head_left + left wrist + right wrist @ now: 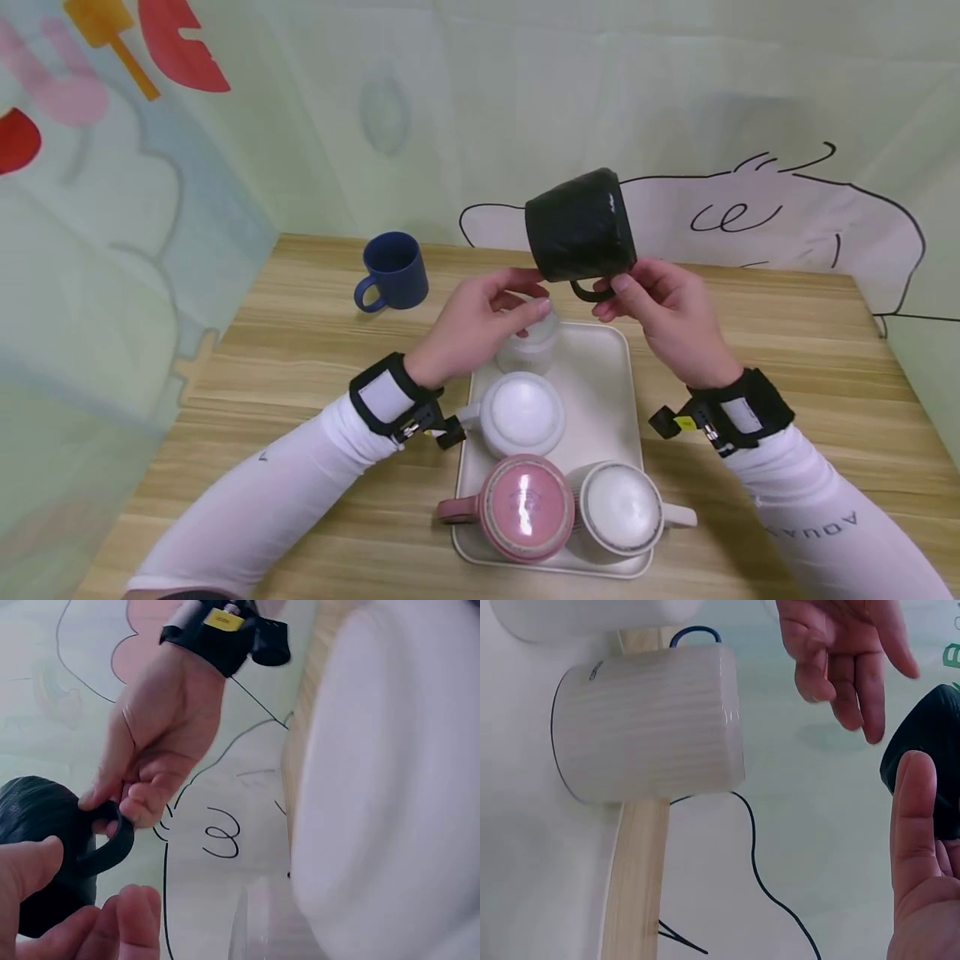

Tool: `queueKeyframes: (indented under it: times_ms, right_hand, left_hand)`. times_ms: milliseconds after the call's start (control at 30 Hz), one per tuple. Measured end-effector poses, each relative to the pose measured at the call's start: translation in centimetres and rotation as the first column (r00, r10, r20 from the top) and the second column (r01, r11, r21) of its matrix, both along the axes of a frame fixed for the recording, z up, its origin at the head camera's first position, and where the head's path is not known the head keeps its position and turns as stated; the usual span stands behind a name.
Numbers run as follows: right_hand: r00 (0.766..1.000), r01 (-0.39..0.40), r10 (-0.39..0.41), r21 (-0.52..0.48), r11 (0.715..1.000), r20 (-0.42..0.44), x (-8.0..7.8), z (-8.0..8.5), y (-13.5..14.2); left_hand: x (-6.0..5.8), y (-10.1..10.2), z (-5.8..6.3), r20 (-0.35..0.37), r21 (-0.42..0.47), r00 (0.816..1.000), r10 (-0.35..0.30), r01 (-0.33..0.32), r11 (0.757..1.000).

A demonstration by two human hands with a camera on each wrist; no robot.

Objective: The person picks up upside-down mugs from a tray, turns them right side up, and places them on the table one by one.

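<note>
with the right hand point(678, 321), pinches the black mug point(577, 225) by its handle point(112, 859), pressing with the thumb and curling the fingers in close. holds it up in the air over the far side of the bench point(300, 375), tipped onto its side with the handle lowermost, clear of the tray point(592, 417). cannot tell for sure which way the mouth points.

with the left hand point(487, 325), holds nothing. reaches up near the black mug with fingers loosely bent and well spread from the thumb, leaving a wide gap. in the right wrist view, shows a strip of backdrop point(810, 825) between these fingertips and the black mug, so comes close without touching.

on the tray, shows a pale cup point(525, 358) at the far end, partly hidden behind the left hand. nearer, shows three more, all bottoms up: a white mug point(522, 414) with its handle to the left, then a pink mug point(527, 507) just beside a ribbed mug point(622, 508), also white, with handles pointing away from each other past the tray's edges. on the bench, to the left of the tray, shows a blue mug point(393, 271) upright with its handle to the left.
</note>
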State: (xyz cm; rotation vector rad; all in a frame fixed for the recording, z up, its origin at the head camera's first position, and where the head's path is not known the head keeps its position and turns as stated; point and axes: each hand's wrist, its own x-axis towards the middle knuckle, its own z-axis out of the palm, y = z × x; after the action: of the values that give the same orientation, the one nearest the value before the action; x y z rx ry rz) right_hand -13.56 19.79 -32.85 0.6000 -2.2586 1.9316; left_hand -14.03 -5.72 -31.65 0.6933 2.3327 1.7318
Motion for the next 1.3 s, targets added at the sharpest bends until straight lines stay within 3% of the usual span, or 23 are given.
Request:
queueKeyframes:
  times_ms: [267, 600, 900, 1100, 1300]
  right_hand:
    - [0.998, -0.063, 0.064, -0.137, 0.989, -0.002, -0.3, -0.4, -1.3]
    - [0.996, -0.087, 0.089, -0.183, 0.979, -0.001, -0.2, -0.8, -2.2]
    - [0.997, -0.074, 0.08, -0.234, 0.97, 0.017, -0.1, -1.0, -3.0]
    - [0.996, -0.072, 0.084, -0.235, 0.969, 0.038, -0.3, -1.0, -3.3]
    - [0.996, -0.059, 0.069, -0.167, 0.984, 0.051, -0.2, -0.7, -3.1]
  left_hand:
    - [-0.7, 1.0, -0.5, 0.103, 0.166, 0.994, 0.022, -0.039, 0.985]
    - [-0.8, 1.9, -0.8, 0.137, 0.287, 0.991, 0.009, -0.048, 0.957]
    - [-0.9, 2.3, -0.9, 0.132, 0.323, 0.991, -0.005, -0.038, 0.946]
    - [-1.0, 2.4, -1.0, 0.103, 0.309, 0.994, 0.034, -0.064, 0.949]
    - [-1.0, 2.1, -0.8, 0.043, 0.296, 0.996, 0.079, -0.088, 0.951]
